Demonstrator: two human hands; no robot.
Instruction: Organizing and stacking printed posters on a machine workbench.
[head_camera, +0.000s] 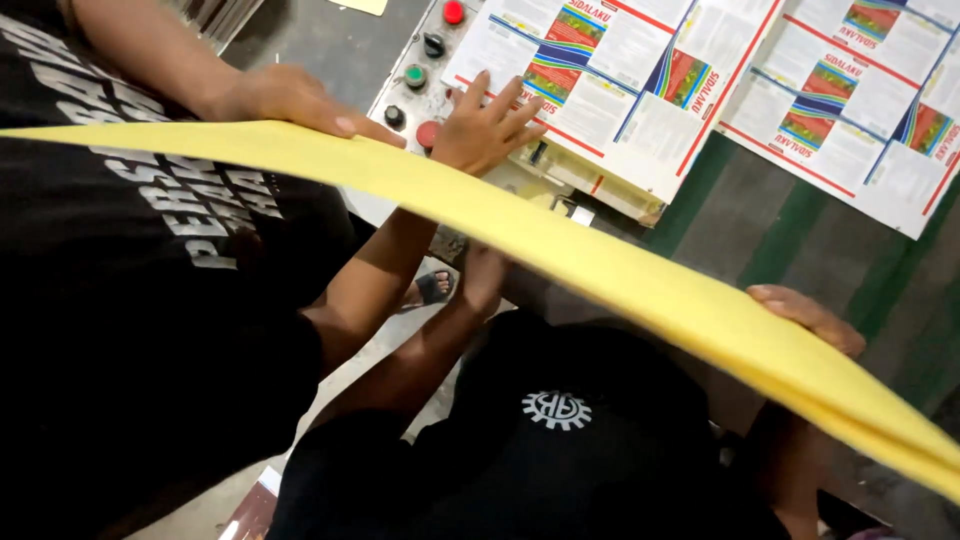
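A bowed stack of yellow sheets (620, 275) spans the view from upper left to lower right. My left hand (483, 280) grips it from underneath near the middle, mostly hidden by the stack. My right hand (808, 316) holds the stack's far edge at the right, fingers curled over the top. A co-worker in a black shirt stands at the left. One of that person's hands (300, 100) lies flat on the stack. The other hand (490, 125) is spread just beyond the stack's far edge, by a control panel (405, 100).
The panel carries red, green and black round buttons. Large printed white sheets (620, 90) lie on the machine bed behind it, with more at the right (870, 95). A green striped surface (800, 230) lies beyond. A sandalled foot (433, 288) rests on the concrete floor.
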